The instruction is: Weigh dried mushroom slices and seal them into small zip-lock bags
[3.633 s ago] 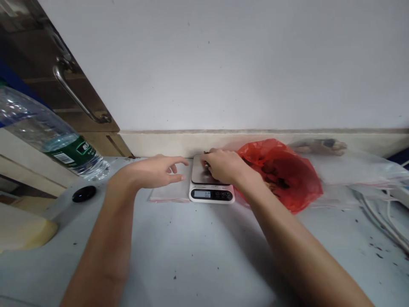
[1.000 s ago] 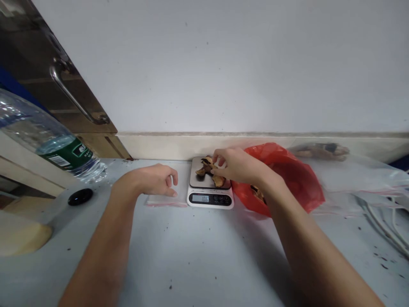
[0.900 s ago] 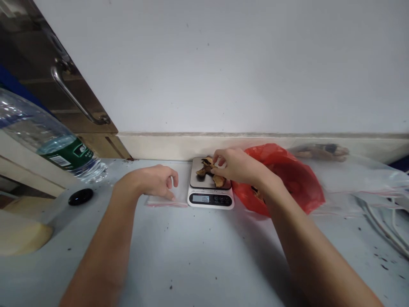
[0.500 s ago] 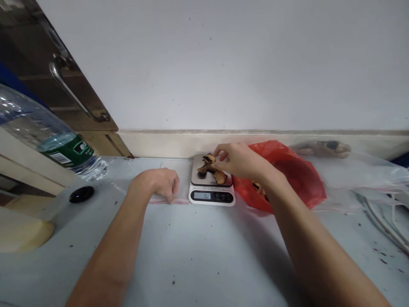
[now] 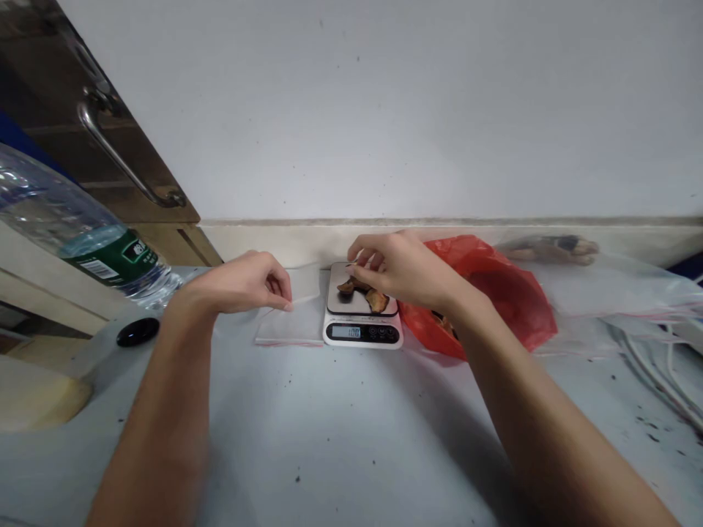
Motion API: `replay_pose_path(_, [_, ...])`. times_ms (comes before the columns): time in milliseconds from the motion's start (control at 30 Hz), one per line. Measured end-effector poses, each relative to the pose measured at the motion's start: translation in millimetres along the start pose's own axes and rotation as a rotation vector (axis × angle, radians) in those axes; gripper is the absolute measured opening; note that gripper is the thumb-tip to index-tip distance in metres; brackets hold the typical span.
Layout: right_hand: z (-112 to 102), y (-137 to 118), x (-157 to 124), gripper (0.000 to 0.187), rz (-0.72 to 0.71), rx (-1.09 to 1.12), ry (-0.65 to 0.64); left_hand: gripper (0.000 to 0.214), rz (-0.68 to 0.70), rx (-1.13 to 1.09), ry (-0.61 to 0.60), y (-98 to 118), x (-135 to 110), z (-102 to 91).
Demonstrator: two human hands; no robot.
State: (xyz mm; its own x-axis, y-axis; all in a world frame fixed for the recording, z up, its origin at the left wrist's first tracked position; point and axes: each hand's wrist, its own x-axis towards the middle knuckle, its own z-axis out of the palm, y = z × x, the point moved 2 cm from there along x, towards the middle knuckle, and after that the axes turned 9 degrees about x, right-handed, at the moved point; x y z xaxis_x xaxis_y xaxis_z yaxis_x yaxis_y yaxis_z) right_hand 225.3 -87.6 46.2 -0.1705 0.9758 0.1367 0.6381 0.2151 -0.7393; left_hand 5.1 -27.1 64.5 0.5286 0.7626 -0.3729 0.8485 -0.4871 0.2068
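Observation:
My left hand (image 5: pixel 258 282) pinches the top layer of a clear zip bag (image 5: pixel 291 328) between thumb and fingertips, lifting it a little. That bag lies flat against the left side of a small white digital scale (image 5: pixel 363 342). Over the steel plate of the scale, my right hand (image 5: pixel 392 267) has its fingers curled and drawn together around a brown dried slice, mostly hidden by them. Other dried slices (image 5: pixel 376 300), tan with dark edges, rest on the plate beneath. The scale's display (image 5: pixel 347 332) is lit with digits.
An open red plastic bag (image 5: pixel 516 307) with more dried pieces lies right of the scale. Clear bags (image 5: pixel 620 282) and cables (image 5: pixel 653 373) are farther right. On the left are a water bottle (image 5: pixel 110 252) and a black round object (image 5: pixel 137 332). A wall (image 5: pixel 384 132) stands behind.
My left hand has moved left and up, and the bag beside the scale now shows its layer raised. My right hand has shifted slightly left over the plate, covering the upper slice.

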Motion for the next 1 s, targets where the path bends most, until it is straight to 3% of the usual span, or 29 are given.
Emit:
replay_pose_path(167, [18, -11, -1, 0.014, -0.113, 0.235, -0.095, 0.036, -0.007, -0.096, 0.117, 10, -7, -7.0])
replay_pose_path(333, [37, -15, 2, 0.031, 0.064, 0.738, -0.086, 0.04, 0.021, -0.291, 0.198, 19, -4, -6.0])
replay_pose_path(533, [35, -11, 5, 0.032, 0.101, 0.849, -0.01, 0.041, 0.002, -0.359, 0.226, 23, -5, -5.6])
replay_pose_path(833, [34, -1, 7, 0.031, 0.042, 0.646, 0.045, 0.045, 0.049, -0.396, 0.192, 24, -3, 1.7])
replay_pose_path(933, [29, 0, 8, 0.019, -0.077, 0.289, 0.087, 0.031, 0.021, -0.331, 0.352, 20, -6, -1.5])
replay_pose_path(1000, [27, -3, 6, 0.022, -0.127, 0.05, 0.06, 0.026, 0.009, -0.26, 0.474, 21, -9, -3.3])
